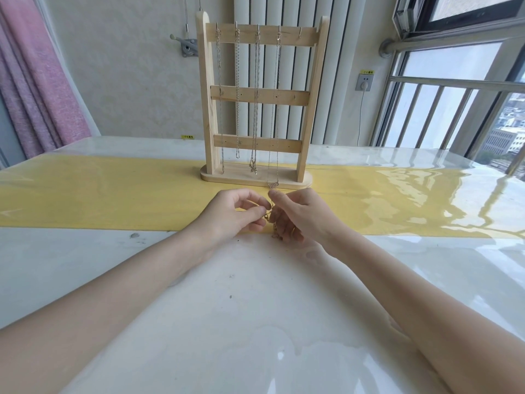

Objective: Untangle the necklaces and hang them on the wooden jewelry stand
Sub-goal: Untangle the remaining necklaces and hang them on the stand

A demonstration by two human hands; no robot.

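Fingers (260, 212) of left hand (235, 213) and right hand (295, 214) pinch small gold necklace (271, 220) at frame centre, just above tabletop (255, 308). Wooden jewelry stand (257, 103) behind carries four chains; rightmost hook (300, 34) free. Risk: pulling hard could tighten the knot or snap the chain.
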